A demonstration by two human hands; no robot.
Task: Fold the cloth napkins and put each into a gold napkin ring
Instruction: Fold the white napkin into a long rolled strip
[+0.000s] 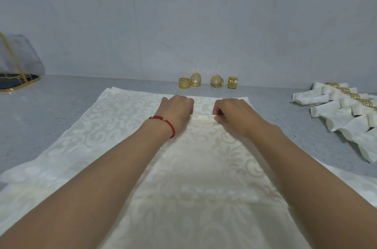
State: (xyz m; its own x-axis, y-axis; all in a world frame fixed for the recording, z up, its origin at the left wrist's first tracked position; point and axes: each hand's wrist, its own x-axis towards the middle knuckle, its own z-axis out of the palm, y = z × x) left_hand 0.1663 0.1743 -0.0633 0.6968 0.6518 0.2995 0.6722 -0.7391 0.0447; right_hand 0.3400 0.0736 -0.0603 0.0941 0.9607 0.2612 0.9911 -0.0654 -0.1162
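Head view: the fingertips of both hands are curled under and hidden. The left hand [176, 111] and the right hand [234, 115] each pinch a small raised fold of the cream napkin [204, 167], which lies flat on the middle of the counter [61, 105], its long axis running from near edge to far edge. Four gold rings [195, 79] stand at the far edge

A napkin [126, 146] lies spread on the worktop [61, 93], and both hands, left [177, 110] and right [234, 115], rest on its far middle. Behind it, by the wall [102, 24], stand four napkin rings [208, 81] in a row. The ringed napkins [346, 112] lie to the right; a bag [18, 65] sits far left.
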